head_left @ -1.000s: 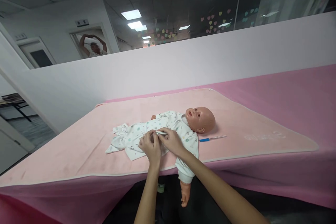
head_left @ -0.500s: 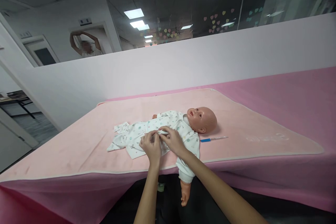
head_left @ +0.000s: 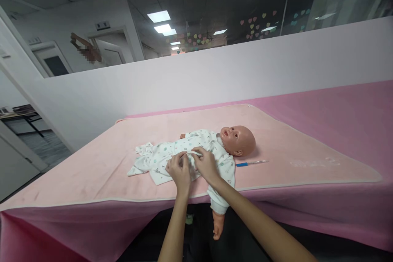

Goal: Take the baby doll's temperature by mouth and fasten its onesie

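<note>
Both hands pinch the front edge of the garment [head_left: 184, 156] at the doll's midriff: the left hand [head_left: 179, 170] has thumb and fingers closed on the cloth, and the right hand [head_left: 206, 164], just beside it and nearly touching, is closed on the white band of the front opening. Whether a snap or a tie sits between the fingers cannot be told; the detail is too small. The garment, white with a small print, is worn by a baby doll [head_left: 238, 140] lying on its back, head toward the person's right, one bare arm [head_left: 217, 229] hanging over the near edge. The doll lies on a pale pink mat [head_left: 291, 147], which covers a table with a deeper pink cloth [head_left: 353, 106]. A thin instrument with a blue end [head_left: 251, 163] lies on the mat just beside the doll's head, apart from both hands. Judgement: the step in hand appears to be closing the front opening at the waist. The next move would call for keeping both edges aligned and taut while the fingertips work the fastening.
</note>
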